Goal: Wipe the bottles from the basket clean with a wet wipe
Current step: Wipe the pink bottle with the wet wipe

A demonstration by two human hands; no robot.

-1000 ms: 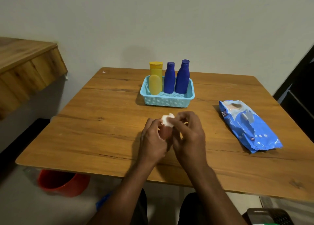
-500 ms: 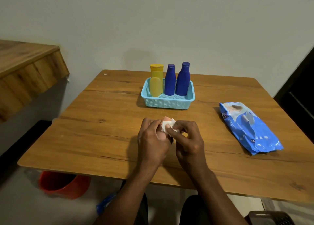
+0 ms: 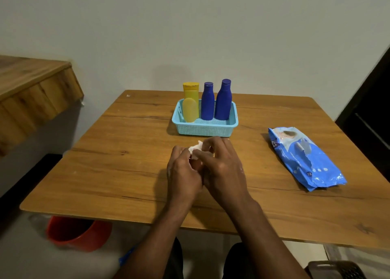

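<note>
Both hands meet above the middle of the wood-grain table (image 3: pixel 105 173), nearer its front edge. The left hand (image 3: pixel 182 173) curls its fingers around something small that is almost wholly hidden; what it is cannot be told. The right hand (image 3: pixel 223 169) pinches a crumpled white wet wipe (image 3: pixel 195 148) against it, so each grip is closed on what it holds. Toward the back edge stands a pale blue plastic basket (image 3: pixel 203 129) with perforated walls. In it stand three bottles upright in a row: a flat yellow tube-shaped bottle (image 3: pixel 190 102) on its cap, a smooth dark blue bottle (image 3: pixel 207 101) and a taller dark blue bottle (image 3: pixel 223 99). Near the right edge lies a glossy, crinkled blue wipes pack (image 3: pixel 304 158).
</note>
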